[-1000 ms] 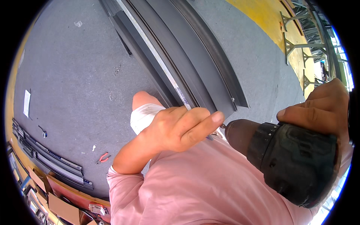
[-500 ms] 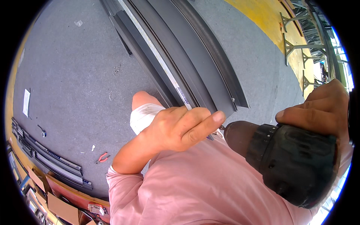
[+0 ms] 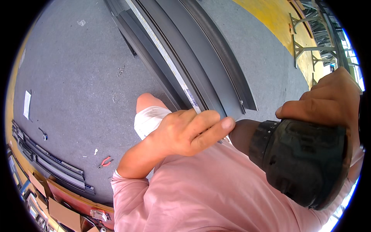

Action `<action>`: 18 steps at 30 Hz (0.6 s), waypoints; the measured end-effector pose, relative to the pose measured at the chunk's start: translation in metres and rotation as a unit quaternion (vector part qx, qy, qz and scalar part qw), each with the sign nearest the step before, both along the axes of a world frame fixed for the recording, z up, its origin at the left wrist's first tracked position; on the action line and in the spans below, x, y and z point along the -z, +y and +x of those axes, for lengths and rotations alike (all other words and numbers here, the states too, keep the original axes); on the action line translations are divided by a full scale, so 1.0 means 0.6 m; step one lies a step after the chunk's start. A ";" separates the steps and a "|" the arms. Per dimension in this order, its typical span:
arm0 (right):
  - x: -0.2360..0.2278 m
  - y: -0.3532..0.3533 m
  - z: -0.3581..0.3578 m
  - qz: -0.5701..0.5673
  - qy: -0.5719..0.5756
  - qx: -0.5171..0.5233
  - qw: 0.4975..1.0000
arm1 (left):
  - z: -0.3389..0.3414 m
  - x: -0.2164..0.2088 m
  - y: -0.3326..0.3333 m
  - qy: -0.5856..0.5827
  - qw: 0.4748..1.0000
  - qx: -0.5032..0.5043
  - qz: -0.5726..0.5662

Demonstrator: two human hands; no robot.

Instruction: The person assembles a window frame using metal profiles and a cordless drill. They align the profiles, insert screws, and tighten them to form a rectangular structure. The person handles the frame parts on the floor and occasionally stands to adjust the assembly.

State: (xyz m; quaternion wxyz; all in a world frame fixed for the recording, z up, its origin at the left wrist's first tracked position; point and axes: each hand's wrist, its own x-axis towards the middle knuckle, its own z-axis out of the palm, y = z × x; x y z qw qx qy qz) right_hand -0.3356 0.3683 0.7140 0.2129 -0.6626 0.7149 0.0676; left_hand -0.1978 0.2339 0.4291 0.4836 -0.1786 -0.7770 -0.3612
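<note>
My right hand [image 3: 328, 100] grips a dark cordless drill [image 3: 305, 158] at the right, its nose pointing left toward my other hand. With fingers wrapped round the near end of the long dark grey metal profiles [image 3: 193, 58], my left hand [image 3: 189, 131] sits at the middle of the view. The drill's front meets the fingertips there, and its bit is hidden behind them. A pale strip with a printed label [image 3: 190, 98] runs along one profile up to my left hand.
Red-handled pliers [image 3: 105, 161] lie on the grey floor at the left. Beyond them are more dark profiles [image 3: 54, 162] and open cardboard boxes [image 3: 63, 214]. A rack of metal stock [image 3: 317, 48] stands at the far right, past a yellow floor area [image 3: 266, 19].
The drill has moved left and slightly up, closing the gap to my left hand, and its bit has gone out of sight. My left hand has barely shifted.
</note>
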 end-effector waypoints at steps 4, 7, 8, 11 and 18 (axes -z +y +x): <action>0.004 0.005 0.001 0.004 -0.006 0.002 1.000 | -0.009 -0.003 0.009 0.025 0.999 -0.031 0.007; 0.011 0.005 0.000 0.001 -0.011 -0.003 1.000 | -0.006 0.000 0.005 0.014 1.000 -0.013 0.005; 0.011 0.006 0.000 0.001 -0.012 -0.004 1.000 | -0.005 0.001 0.005 0.011 1.000 -0.008 0.004; 0.015 0.012 0.000 0.000 -0.011 -0.001 1.000 | -0.008 0.002 0.008 0.006 1.000 -0.005 0.005; 0.017 0.009 -0.014 -0.004 -0.022 -0.012 1.000 | -0.010 -0.005 -0.006 -0.003 1.000 0.024 0.013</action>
